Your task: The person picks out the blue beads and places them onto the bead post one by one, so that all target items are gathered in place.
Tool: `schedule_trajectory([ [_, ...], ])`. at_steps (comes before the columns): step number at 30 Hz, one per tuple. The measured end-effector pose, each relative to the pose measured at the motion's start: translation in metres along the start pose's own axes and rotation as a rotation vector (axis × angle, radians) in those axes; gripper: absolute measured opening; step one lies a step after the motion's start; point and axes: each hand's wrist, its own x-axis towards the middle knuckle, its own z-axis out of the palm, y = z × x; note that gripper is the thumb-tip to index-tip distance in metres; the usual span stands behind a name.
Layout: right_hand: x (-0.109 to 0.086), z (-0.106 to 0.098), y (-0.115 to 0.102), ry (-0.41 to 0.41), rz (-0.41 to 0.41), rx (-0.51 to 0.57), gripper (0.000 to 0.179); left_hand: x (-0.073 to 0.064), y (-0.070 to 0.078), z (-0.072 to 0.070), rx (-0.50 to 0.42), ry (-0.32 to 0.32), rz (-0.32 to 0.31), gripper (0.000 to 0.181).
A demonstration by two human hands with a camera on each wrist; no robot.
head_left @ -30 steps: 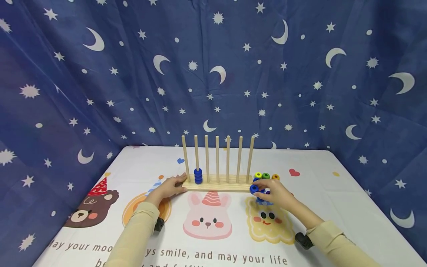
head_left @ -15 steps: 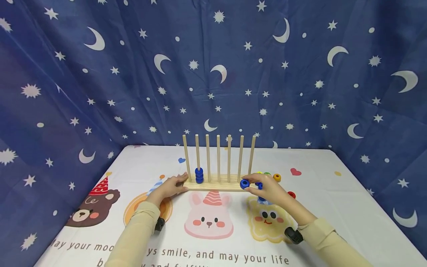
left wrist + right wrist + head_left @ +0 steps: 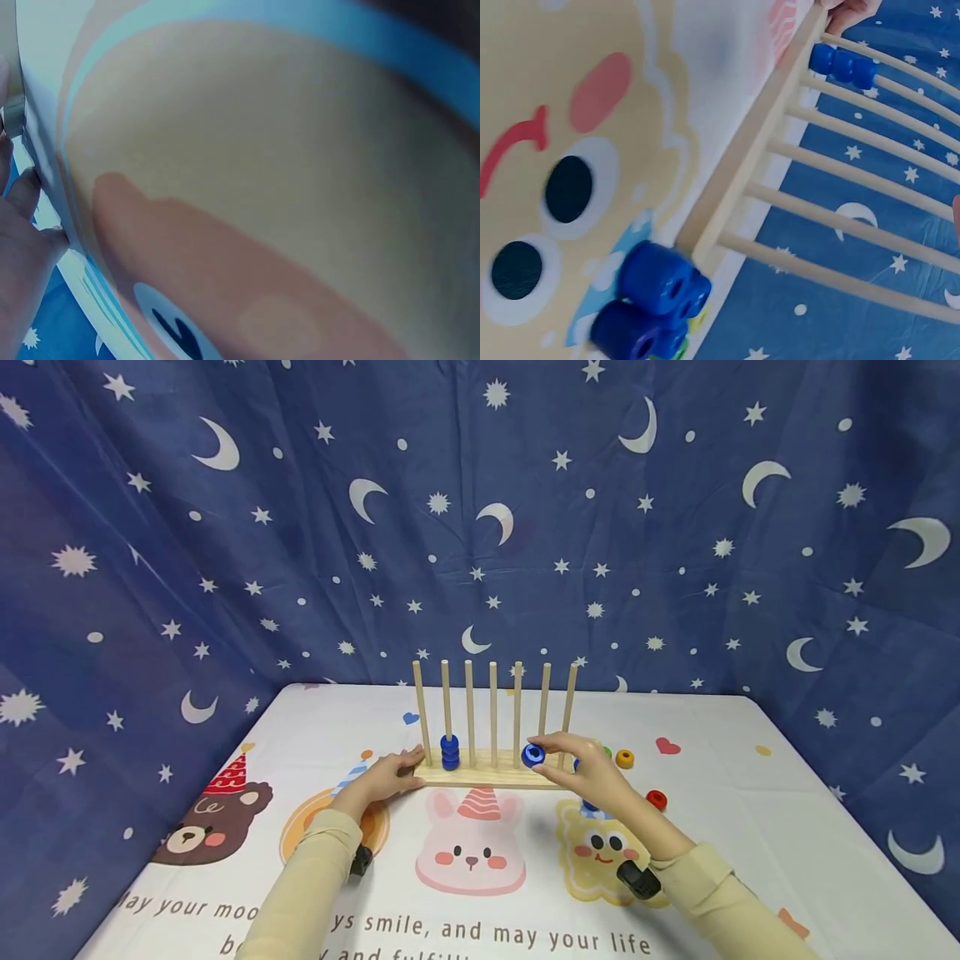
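A wooden peg rack point(image 3: 495, 772) with several upright pegs stands on the table. Three blue beads point(image 3: 450, 752) are stacked on its second peg from the left. At the rack's left end, my left hand point(image 3: 382, 779) grips the base, thumb toward the front edge. My right hand point(image 3: 588, 768) pinches a blue bead point(image 3: 533, 755) between thumb and fingers, hole facing the camera, in front of the pegs right of the middle. Beneath that hand lie more blue beads point(image 3: 656, 277), partly hidden in the head view. The left wrist view shows mostly tablecloth, with left fingers point(image 3: 26, 191) at its edge.
Right of the rack lie an orange-yellow bead point(image 3: 625, 759) and a red bead point(image 3: 656, 800); a green bead point(image 3: 607, 752) peeks out behind the right hand. A printed white tablecloth point(image 3: 360, 714) covers the table, and a blue star-patterned curtain point(image 3: 480, 527) hangs behind.
My right hand has carried the blue bead left and slightly up, from the loose beads to in front of the right-hand pegs. The left hand stays at the rack's end.
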Motion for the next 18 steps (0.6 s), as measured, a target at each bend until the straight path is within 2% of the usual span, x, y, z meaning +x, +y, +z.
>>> schedule_trajectory([
  [10, 0.012, 0.005, -0.01, 0.021, -0.053, 0.0, 0.035, 0.001, 0.003, 0.001, -0.003, 0.007, 0.019, 0.057],
  [18, 0.03, 0.008, -0.013, 0.074, -0.129, 0.004, 0.037, 0.0, 0.002, -0.001, 0.009, 0.008, 0.026, 0.056],
])
